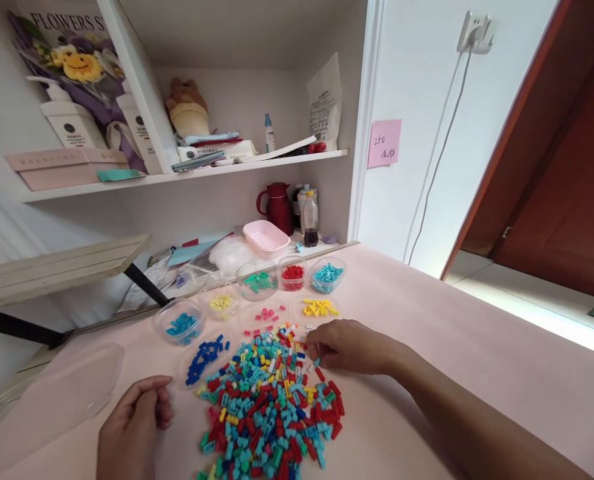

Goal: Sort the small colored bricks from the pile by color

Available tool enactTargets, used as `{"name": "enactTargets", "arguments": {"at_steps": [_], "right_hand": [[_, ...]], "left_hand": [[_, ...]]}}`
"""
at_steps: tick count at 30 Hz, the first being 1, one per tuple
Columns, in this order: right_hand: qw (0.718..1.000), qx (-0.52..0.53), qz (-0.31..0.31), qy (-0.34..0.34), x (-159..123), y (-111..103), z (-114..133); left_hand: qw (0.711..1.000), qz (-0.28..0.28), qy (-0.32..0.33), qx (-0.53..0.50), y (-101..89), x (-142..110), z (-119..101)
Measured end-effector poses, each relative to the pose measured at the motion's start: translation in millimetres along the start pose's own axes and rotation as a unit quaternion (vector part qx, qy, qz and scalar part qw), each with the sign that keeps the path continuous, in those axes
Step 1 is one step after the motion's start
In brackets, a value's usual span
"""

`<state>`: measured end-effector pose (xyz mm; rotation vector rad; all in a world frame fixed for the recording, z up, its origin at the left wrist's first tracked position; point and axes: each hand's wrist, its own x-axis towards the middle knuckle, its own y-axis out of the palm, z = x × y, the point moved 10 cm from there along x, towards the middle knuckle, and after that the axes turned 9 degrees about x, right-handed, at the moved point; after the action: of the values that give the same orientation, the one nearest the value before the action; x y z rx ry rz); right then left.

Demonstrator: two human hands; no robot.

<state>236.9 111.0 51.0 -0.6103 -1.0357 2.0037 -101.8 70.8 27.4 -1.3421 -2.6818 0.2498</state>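
Note:
A large heap of small mixed-colour building bricks (271, 400) lies loose on the pink tabletop. My right hand (347, 347) is at the heap's upper right edge, fingers curled together and pointing down among a few white bricks; whatever is in the pinch is hidden. My left hand (139, 417) rests left of the heap with its fingers curled in, and I cannot see what they hold, if anything. Between that hand and the heap, dark blue bricks (205, 359) lie on a clear lid. Pink bricks (267, 315) and yellow bricks (319, 307) sit in shallow clear lids beyond the heap.
Clear tubs hold blue bricks (183, 325), pale yellow bricks (221, 303), green bricks (259, 281), red bricks (293, 273) and turquoise bricks (327, 274). Behind them stand a pink tray (267, 237), a red jug (279, 208) and a bottle (311, 220). A large clear lid (71, 380) lies left.

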Motion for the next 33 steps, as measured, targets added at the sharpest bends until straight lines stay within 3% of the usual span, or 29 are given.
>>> {"name": "enactTargets", "arguments": {"at_steps": [6,19,30,33], "right_hand": [[1.0,-0.024,-0.008,-0.007,-0.8,-0.3,6.2],[0.999,-0.037,-0.012,-0.018,-3.8,1.7,14.2],[1.0,-0.014,-0.017,-0.005,6.5,5.0,4.0],[0.999,0.015,-0.028,-0.005,3.0,-3.8,7.5]], "left_hand": [[1.0,0.01,0.001,0.003,-1.0,6.3,8.1],[0.999,0.042,0.006,0.027,6.9,2.3,1.9],[0.996,0.072,0.003,0.049,13.7,3.8,3.0],[0.995,0.081,0.001,0.054,14.7,5.5,6.9]]}}
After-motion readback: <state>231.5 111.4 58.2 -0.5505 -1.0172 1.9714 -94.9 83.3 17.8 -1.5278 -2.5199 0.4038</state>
